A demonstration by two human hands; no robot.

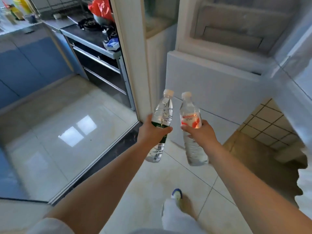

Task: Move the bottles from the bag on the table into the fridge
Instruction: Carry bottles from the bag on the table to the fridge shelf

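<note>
My left hand (151, 130) grips a clear water bottle with a green label (163, 114) around its middle, cap pointing up. My right hand (201, 132) grips a second clear water bottle with a red-and-white label (190, 114), also upright. Both bottles are held side by side in front of me, above the tiled floor. The white fridge (211, 85) stands just ahead to the right, its upper door open and its lower door closed. The bag and the table are out of view.
A white door frame (131, 56) rises left of the fridge. Beyond it is a kitchen with blue cabinets (28, 61), a dark stove unit (94, 48) and a red bag (101, 7). A dark sliding-door track (104, 159) crosses the glossy floor. My foot (179, 198) shows below.
</note>
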